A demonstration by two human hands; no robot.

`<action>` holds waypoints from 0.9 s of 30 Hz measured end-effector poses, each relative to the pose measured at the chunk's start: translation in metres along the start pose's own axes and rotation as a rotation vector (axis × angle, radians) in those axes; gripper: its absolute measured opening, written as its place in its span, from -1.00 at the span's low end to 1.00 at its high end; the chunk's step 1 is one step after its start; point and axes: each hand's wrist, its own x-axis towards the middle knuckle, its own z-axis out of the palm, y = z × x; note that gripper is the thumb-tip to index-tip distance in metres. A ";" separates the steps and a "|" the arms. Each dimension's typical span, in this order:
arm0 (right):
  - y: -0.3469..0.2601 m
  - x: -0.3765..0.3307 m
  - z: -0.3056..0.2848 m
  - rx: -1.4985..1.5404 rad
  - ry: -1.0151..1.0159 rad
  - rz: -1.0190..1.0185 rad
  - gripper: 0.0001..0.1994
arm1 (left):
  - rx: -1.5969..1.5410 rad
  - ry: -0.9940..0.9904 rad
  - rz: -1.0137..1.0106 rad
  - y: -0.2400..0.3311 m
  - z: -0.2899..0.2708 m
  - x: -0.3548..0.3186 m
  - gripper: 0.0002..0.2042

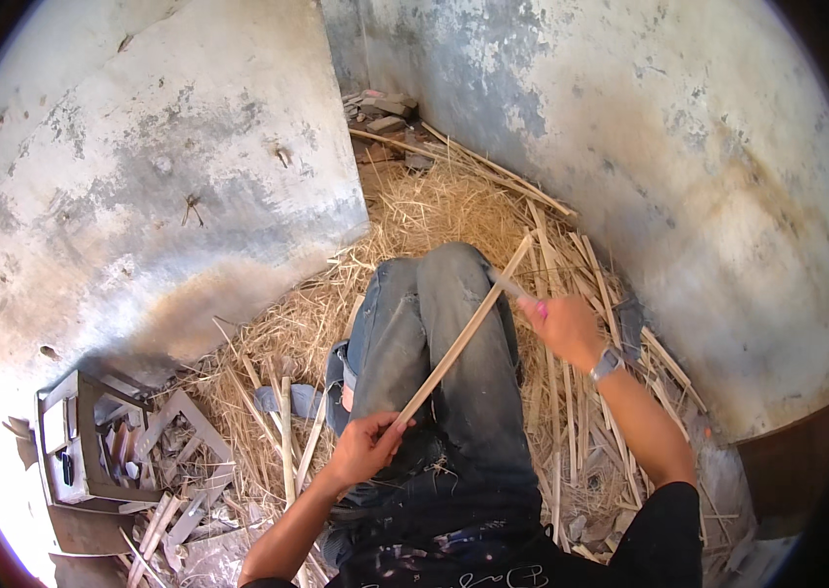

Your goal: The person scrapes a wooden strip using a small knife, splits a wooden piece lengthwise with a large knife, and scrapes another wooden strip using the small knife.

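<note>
Left hand (368, 451) pinches the near end of a pale wooden strip (468, 338), as I view it from the head camera. Right hand (569, 331) is curled around the handle end of a thin grey blade (510, 285); I note that the blade meets the strip near its far end. I find the strip slanting across the person's raised legs in worn jeans (390, 323), its far end beyond the right knee. A watch (606, 365) sits on the right wrist. I record straw-like shavings (434, 206) heaped around the legs, with long loose strips (571, 412) lying to the right. Further out, I observe a wooden frame (81, 461) at left and a stained, flaking wall (669, 196) at right.
</note>
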 end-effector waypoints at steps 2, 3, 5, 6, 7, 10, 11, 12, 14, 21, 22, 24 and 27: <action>-0.019 -0.016 0.007 -0.012 -0.016 -0.166 -0.22 | 0.006 0.022 0.028 -0.007 -0.003 -0.009 -0.73; -0.016 -0.014 0.007 -0.008 -0.019 -0.160 -0.22 | 0.013 0.039 0.060 -0.008 -0.003 -0.013 -0.73; -0.001 0.005 -0.002 0.014 0.059 0.027 -0.22 | 0.048 0.044 0.050 -0.002 -0.003 -0.025 -0.73; 0.004 0.017 -0.013 -0.076 0.018 0.091 -0.23 | 0.078 0.061 0.050 0.001 -0.004 -0.027 -0.73; 0.000 0.012 -0.014 -0.076 0.020 0.089 -0.23 | 0.077 0.063 0.052 -0.002 -0.004 -0.027 -0.73; -0.033 -0.020 0.002 0.030 -0.057 -0.059 -0.27 | 0.188 0.138 0.154 -0.014 0.001 -0.022 -0.75; -0.046 -0.032 0.004 0.029 -0.058 -0.058 -0.27 | 0.212 0.180 0.178 -0.014 0.005 -0.023 -0.76; -0.060 -0.042 0.004 0.029 -0.099 -0.115 -0.28 | 0.236 0.227 0.199 -0.016 0.007 -0.023 -0.76; -0.063 -0.046 0.001 0.099 -0.102 -0.152 -0.31 | 0.273 0.277 0.257 -0.026 0.014 -0.022 -0.76; -0.049 -0.057 -0.005 0.101 -0.010 -0.078 -0.35 | 0.373 0.332 0.405 -0.007 0.028 -0.009 -0.73; -0.056 -0.075 0.010 0.056 -0.088 -0.111 -0.37 | 0.370 0.327 0.409 -0.003 0.032 -0.003 -0.73; -0.077 -0.086 0.006 0.024 -0.127 -0.163 -0.37 | 0.356 0.346 0.473 -0.001 0.036 0.005 -0.73; -0.060 -0.068 -0.002 0.071 -0.083 -0.145 -0.34 | 0.382 0.372 0.467 -0.003 0.037 0.006 -0.71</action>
